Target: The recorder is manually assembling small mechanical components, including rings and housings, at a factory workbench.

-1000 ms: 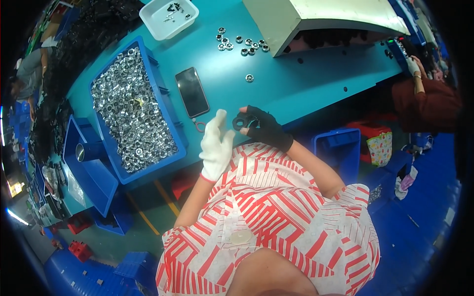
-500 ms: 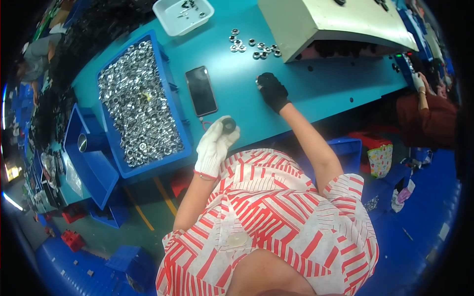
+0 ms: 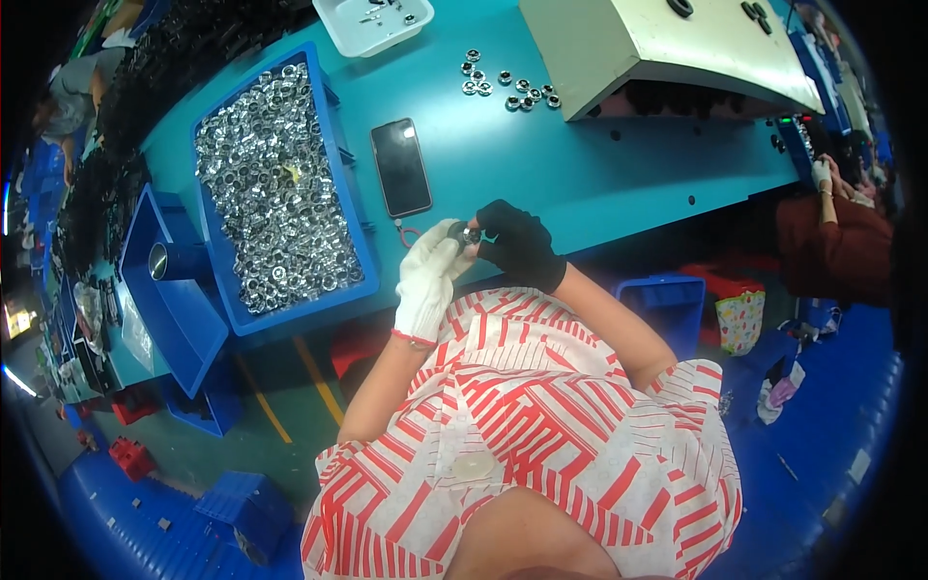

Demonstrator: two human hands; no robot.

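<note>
Back from its reach across the middle of the desk (image 3: 503, 169), the right hand (image 3: 522, 244), in a black glove with bare fingertips, now meets the left hand (image 3: 426, 282), in a white glove, at the desk's near edge.

Around them spreads a crowded workroom. Its floor (image 3: 261, 398) is green with yellow lines, giving way to blue sheeting at the lower right. One co-worker (image 3: 841, 242) in dark red works at the far right; another person (image 3: 75, 92) in grey shows at the left rim. Dark parts are heaped at the upper left.

Smooth and blue-green, the desk runs wide beneath everything, a pale sheen across its far middle. On it stands a cream metal housing (image 3: 580, 58), open toward the person, with black pieces in its shadow. Left of the hands sits a blue tray (image 3: 307, 311) full of silver rings (image 3: 275, 193); beyond its outer side rests a second blue tray (image 3: 184, 324), tilted. At the far edge is a white tray (image 3: 382, 43) with a few small parts.

A dark-screened phone (image 3: 401, 169) lies just beside the full tray. Loose silver rings (image 3: 523, 85) cluster near the housing, and small black discs (image 3: 616, 135) dot the desk.

Smallest is the dark-and-silver piece (image 3: 470, 235) between the hands: the left fingers are closed on it, the right fingertips pinch narrowly at its other side.
</note>
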